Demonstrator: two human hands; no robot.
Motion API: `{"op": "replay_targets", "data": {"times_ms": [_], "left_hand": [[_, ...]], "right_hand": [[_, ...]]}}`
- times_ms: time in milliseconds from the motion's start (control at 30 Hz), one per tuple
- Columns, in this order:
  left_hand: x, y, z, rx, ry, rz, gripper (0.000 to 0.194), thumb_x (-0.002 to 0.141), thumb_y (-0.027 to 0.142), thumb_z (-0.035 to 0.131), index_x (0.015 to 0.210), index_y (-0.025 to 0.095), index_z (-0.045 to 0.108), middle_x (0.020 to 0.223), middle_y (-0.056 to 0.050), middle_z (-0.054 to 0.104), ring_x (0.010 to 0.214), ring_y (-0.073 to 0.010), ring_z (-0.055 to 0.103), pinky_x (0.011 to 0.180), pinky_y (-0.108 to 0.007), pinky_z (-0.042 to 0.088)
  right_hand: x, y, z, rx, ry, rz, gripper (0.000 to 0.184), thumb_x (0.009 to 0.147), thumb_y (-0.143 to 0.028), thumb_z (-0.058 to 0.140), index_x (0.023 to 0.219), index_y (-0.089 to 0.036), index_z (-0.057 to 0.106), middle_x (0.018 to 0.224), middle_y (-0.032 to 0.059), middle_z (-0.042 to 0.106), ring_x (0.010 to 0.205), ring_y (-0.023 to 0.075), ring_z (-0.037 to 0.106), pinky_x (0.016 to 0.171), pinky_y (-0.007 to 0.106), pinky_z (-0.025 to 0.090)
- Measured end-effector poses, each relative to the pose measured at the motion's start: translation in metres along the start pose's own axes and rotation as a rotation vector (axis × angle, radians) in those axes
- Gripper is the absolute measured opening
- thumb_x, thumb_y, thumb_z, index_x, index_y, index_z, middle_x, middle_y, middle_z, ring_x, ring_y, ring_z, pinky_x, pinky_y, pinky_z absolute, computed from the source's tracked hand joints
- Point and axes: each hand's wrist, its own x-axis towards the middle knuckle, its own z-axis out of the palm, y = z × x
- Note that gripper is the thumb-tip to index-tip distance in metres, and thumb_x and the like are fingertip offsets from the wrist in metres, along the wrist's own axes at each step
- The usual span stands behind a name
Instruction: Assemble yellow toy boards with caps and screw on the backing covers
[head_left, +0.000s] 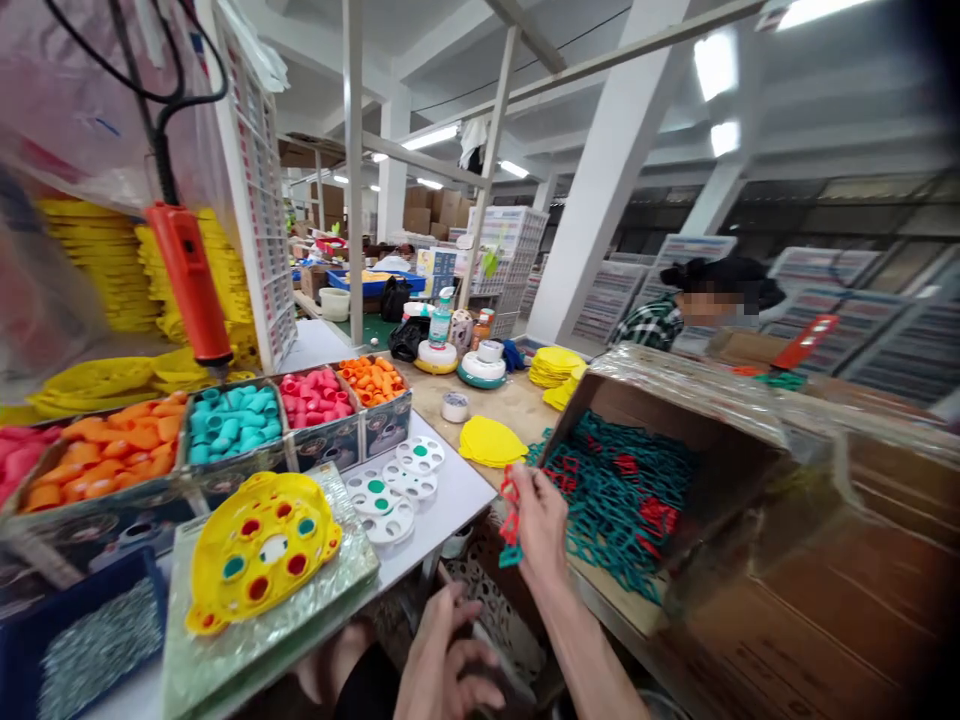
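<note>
My right hand (541, 525) is raised in front of a tilted cardboard box (750, 455) and pinches a few small plastic links (511, 522), red ones with a teal one at the bottom. The box is full of tangled teal and red links (622, 495). My left hand (442, 660) rests low near my lap with its fingers loosely curled and nothing visible in them. A yellow plastic toy shell (259, 545) with coloured pegs lies on a clear tray (337, 590) at my left.
Bins of orange (112, 450), teal (232, 420), pink (315, 392) and orange caps (373, 378) line the white table. White discs (397, 485), a blue tray of screws (90, 640), a hanging orange screwdriver (191, 285) and yellow lids (491, 440) are near. Another person (675, 310) sits beyond the box.
</note>
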Motion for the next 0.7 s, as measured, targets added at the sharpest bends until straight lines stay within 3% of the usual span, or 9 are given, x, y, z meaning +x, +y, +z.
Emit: {"op": "replay_targets", "data": {"times_ms": [67,167,233,333,433,533,600,700], "left_hand": [[0.001,0.011,0.015,-0.08,-0.072,-0.006,0.076,0.074,0.071,0.071,0.123,0.015,0.06,0.1,-0.011,0.069,0.065,-0.0164,0.066,0.045,-0.024,0.051],[-0.001,0.024,0.018,-0.049,0.046,0.02,0.08,0.076,0.078,0.061,0.115,0.009,0.064,0.061,-0.002,0.062,0.044,-0.012,0.054,0.035,-0.019,0.032],[-0.004,0.026,0.011,-0.032,0.127,0.047,0.084,0.073,0.083,0.059,0.109,0.007,0.066,0.053,0.0,0.058,0.038,-0.0101,0.047,0.035,-0.02,0.025],[-0.009,0.024,-0.004,-0.076,0.179,0.108,0.085,0.071,0.083,0.061,0.101,0.005,0.068,0.054,-0.001,0.059,0.037,-0.009,0.044,0.036,-0.021,0.025],[-0.014,0.021,-0.019,-0.127,0.212,0.132,0.085,0.072,0.082,0.061,0.107,0.004,0.067,0.057,-0.002,0.061,0.037,-0.0095,0.045,0.036,-0.022,0.025],[-0.024,0.023,-0.036,-0.055,0.205,0.121,0.078,0.071,0.079,0.065,0.109,0.01,0.068,0.054,0.0,0.059,0.037,-0.009,0.043,0.038,-0.022,0.025],[-0.033,0.026,-0.048,0.015,0.209,0.155,0.068,0.071,0.076,0.069,0.097,0.014,0.072,0.059,-0.002,0.062,0.037,-0.0069,0.041,0.038,-0.022,0.023],[-0.048,0.03,-0.065,0.122,0.235,0.258,0.06,0.069,0.073,0.072,0.078,0.014,0.073,0.073,-0.007,0.069,0.038,-0.0042,0.042,0.04,-0.022,0.022]], "right_hand": [[-0.046,-0.015,0.015,0.048,-0.199,0.015,0.047,0.088,-0.065,0.055,0.079,-0.02,0.061,0.064,-0.003,0.057,0.056,0.0135,0.051,0.05,0.023,0.043],[-0.09,-0.034,0.028,-0.01,-0.344,-0.086,0.045,0.092,-0.061,0.053,0.071,-0.021,0.056,0.06,-0.0035,0.05,0.057,0.014,0.046,0.053,0.023,0.042],[-0.104,-0.041,0.034,-0.038,-0.397,-0.147,0.044,0.094,-0.06,0.051,0.071,-0.022,0.056,0.061,-0.0023,0.053,0.058,0.0149,0.048,0.054,0.024,0.043],[-0.116,-0.044,0.043,-0.029,-0.515,-0.232,0.04,0.097,-0.055,0.049,0.075,-0.022,0.058,0.065,-0.0007,0.057,0.06,0.016,0.051,0.058,0.025,0.045],[-0.127,-0.045,0.049,0.019,-0.607,-0.335,0.033,0.098,-0.048,0.051,0.078,-0.023,0.059,0.072,0.0011,0.059,0.068,0.0172,0.054,0.066,0.026,0.047],[-0.129,-0.049,0.054,0.133,-0.731,-0.356,0.028,0.099,-0.043,0.053,0.083,-0.022,0.062,0.093,0.0061,0.065,0.084,0.0192,0.06,0.072,0.027,0.051],[-0.123,-0.055,0.059,0.191,-0.861,-0.309,0.027,0.098,-0.043,0.054,0.089,-0.021,0.067,0.108,0.0083,0.067,0.087,0.0187,0.063,0.071,0.027,0.052],[-0.11,-0.067,0.072,0.17,-1.054,-0.296,0.027,0.097,-0.043,0.059,0.089,-0.02,0.072,0.095,0.0061,0.072,0.076,0.017,0.065,0.066,0.026,0.053]]}}
